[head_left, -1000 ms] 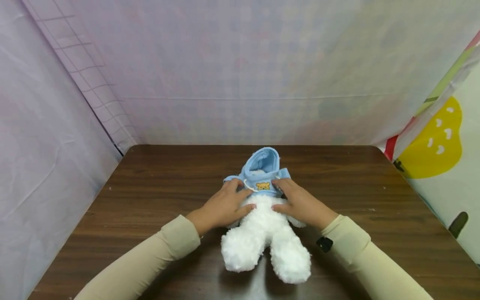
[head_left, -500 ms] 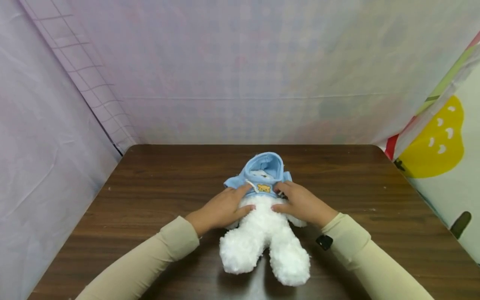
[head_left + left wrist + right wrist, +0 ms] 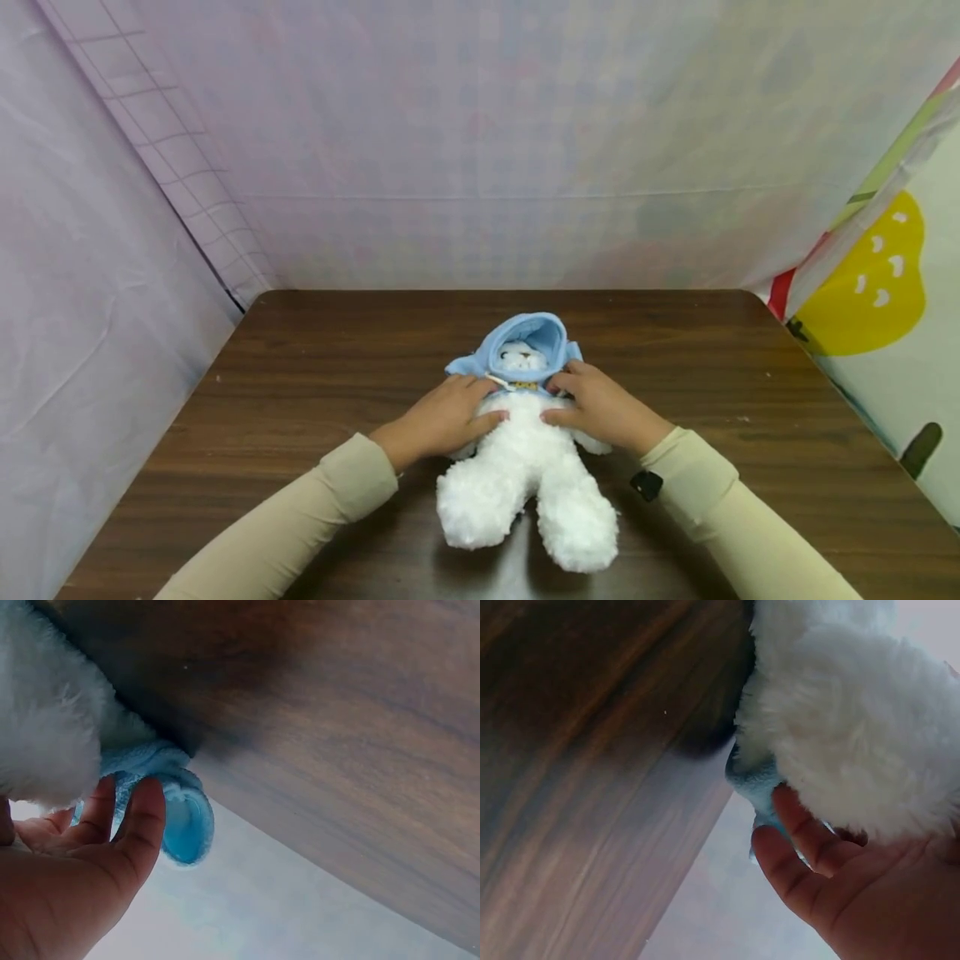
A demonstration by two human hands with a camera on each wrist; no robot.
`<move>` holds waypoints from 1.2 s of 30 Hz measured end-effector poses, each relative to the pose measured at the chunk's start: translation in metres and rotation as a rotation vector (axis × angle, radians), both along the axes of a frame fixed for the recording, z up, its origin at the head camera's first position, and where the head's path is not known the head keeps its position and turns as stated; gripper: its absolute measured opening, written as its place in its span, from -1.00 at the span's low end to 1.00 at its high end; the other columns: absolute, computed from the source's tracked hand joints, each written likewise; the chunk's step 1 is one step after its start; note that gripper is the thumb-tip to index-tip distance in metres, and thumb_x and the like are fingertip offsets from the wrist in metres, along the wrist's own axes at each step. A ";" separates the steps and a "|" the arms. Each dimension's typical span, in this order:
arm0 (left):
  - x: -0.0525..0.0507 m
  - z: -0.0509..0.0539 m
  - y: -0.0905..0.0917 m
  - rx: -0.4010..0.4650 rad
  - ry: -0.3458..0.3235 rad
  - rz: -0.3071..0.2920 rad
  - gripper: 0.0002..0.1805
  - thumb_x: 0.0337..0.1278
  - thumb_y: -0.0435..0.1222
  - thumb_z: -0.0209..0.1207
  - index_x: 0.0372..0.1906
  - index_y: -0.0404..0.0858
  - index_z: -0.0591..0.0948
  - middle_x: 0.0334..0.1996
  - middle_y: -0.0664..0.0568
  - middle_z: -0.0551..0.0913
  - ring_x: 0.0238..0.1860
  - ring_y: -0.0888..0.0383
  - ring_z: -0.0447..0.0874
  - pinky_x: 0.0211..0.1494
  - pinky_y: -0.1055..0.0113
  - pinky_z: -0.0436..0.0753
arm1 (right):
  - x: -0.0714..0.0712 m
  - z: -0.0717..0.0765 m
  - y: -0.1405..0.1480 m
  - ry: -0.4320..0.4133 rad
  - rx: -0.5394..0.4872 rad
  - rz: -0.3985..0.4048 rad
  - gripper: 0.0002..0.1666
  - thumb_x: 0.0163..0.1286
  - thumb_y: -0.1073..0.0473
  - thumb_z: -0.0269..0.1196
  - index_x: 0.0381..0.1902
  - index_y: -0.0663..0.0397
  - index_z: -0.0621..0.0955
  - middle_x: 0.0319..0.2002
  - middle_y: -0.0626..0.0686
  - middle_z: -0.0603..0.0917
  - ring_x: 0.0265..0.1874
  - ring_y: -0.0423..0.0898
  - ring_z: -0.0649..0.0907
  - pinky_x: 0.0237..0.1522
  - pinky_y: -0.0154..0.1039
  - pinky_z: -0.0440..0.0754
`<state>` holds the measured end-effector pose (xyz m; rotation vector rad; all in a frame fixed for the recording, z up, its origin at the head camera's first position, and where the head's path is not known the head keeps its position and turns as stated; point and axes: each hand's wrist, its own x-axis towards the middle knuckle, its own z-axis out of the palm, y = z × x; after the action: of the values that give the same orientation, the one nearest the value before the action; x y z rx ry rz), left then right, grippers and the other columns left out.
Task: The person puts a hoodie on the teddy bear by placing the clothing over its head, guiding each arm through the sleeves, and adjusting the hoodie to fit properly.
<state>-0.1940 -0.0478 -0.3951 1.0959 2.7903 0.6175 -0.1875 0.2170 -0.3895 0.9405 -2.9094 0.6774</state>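
A white plush toy [image 3: 528,450] lies on its back on the table, legs toward me. Its pale blue hoodie [image 3: 480,358], with a yellow bear patch and a white drawstring, sits around the head and upper chest, bunched above a bare belly. The face shows inside the hood opening. My left hand [image 3: 446,417] grips the hoodie's lower edge on the left, thumb on the white fur. My right hand [image 3: 611,412] does likewise on the right. Both wrist views show curled fingers at the hoodie [image 3: 187,825]; the fur hides part of each grip.
The dark wood-grain table [image 3: 322,358] ends at a far edge just beyond the hood. Pale cloth curtains [image 3: 480,167] hang behind and on the left. A yellow printed shape [image 3: 873,292] shows on the right-hand cloth. A small black device [image 3: 647,484] is at the right cuff.
The hoodie has come down toward me over the toy's head, so the face now shows in the hood opening. The bear patch has folded partly out of sight. Both hands have barely moved.
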 end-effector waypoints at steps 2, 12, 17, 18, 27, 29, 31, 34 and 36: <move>-0.001 0.000 -0.001 0.011 -0.012 -0.014 -0.47 0.46 0.01 0.05 0.31 -0.24 0.43 0.21 -0.21 0.51 0.25 -0.15 0.43 0.31 0.00 0.40 | 0.000 -0.001 0.000 -0.006 0.000 -0.005 -0.63 0.32 -0.04 0.38 -0.11 0.10 0.61 -0.19 0.04 0.54 -0.28 -0.10 0.53 -0.25 -0.12 0.55; -0.006 0.008 -0.010 0.125 -0.048 -0.036 -0.46 0.34 0.05 0.19 0.22 -0.22 0.53 0.09 -0.05 0.59 0.11 0.07 0.55 0.18 0.15 0.51 | -0.001 0.010 0.012 -0.119 -0.166 -0.087 -0.59 0.46 -0.12 0.23 0.04 0.05 0.60 -0.10 0.01 0.61 -0.18 -0.06 0.61 -0.17 -0.07 0.58; -0.002 0.022 -0.014 0.174 -0.091 -0.002 -0.41 0.23 0.13 0.25 0.20 -0.16 0.55 0.08 0.04 0.55 0.10 0.12 0.55 0.15 0.18 0.54 | -0.004 0.015 0.026 -0.153 -0.265 -0.228 -0.71 0.59 0.06 0.04 -0.04 0.06 0.64 -0.17 0.08 0.68 -0.26 -0.04 0.61 -0.22 -0.07 0.55; -0.001 0.024 -0.014 0.179 -0.110 0.000 -0.39 0.22 0.15 0.25 0.22 -0.14 0.55 0.10 0.05 0.53 0.12 0.13 0.53 0.16 0.18 0.53 | -0.004 0.015 0.029 -0.178 -0.260 -0.245 -0.70 0.59 0.08 0.02 -0.02 0.07 0.64 -0.13 0.11 0.68 -0.23 -0.02 0.62 -0.20 -0.05 0.55; 0.005 0.028 -0.008 0.060 -0.229 -0.041 -0.15 0.10 0.26 0.27 0.42 -0.06 0.39 0.34 0.03 0.32 0.34 0.09 0.34 0.33 0.12 0.38 | 0.001 0.000 0.039 -0.358 -0.212 -0.109 -0.72 0.51 0.11 0.09 0.07 0.04 0.60 -0.01 0.06 0.65 -0.11 -0.05 0.60 -0.12 -0.10 0.55; 0.006 0.027 -0.008 0.058 -0.239 -0.033 -0.15 0.09 0.25 0.27 0.41 -0.08 0.40 0.33 0.02 0.32 0.32 0.08 0.34 0.32 0.11 0.39 | 0.003 -0.003 0.038 -0.383 -0.201 -0.047 -0.70 0.53 0.08 0.08 0.11 0.01 0.58 -0.02 0.02 0.65 -0.08 -0.06 0.59 -0.09 -0.11 0.55; 0.007 0.027 -0.008 0.060 -0.241 -0.028 -0.17 0.09 0.23 0.29 0.40 -0.08 0.41 0.32 0.01 0.33 0.31 0.08 0.35 0.32 0.12 0.39 | 0.005 -0.004 0.037 -0.414 -0.193 0.002 -0.68 0.56 0.06 0.05 0.16 -0.01 0.55 0.00 0.01 0.63 -0.05 -0.05 0.58 -0.06 -0.10 0.54; 0.008 0.026 -0.008 0.070 -0.237 -0.026 -0.18 0.09 0.22 0.30 0.38 -0.09 0.43 0.30 0.01 0.34 0.31 0.07 0.35 0.32 0.11 0.40 | 0.008 -0.003 0.035 -0.442 -0.193 0.032 -0.63 0.60 0.04 0.00 0.23 0.00 0.52 0.06 0.03 0.61 0.02 -0.02 0.56 0.02 -0.06 0.51; 0.009 0.025 -0.008 0.070 -0.233 -0.022 -0.19 0.09 0.21 0.30 0.38 -0.08 0.43 0.30 0.01 0.34 0.31 0.07 0.35 0.32 0.12 0.40 | 0.010 -0.002 0.034 -0.471 -0.206 0.044 -0.60 0.62 0.03 -0.05 0.26 0.01 0.50 0.09 0.04 0.59 0.07 0.00 0.53 0.07 -0.02 0.48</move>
<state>-0.1852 -0.0556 -0.3706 0.9938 2.5726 0.7914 -0.1777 0.2507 -0.3912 0.9296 -3.1156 1.3368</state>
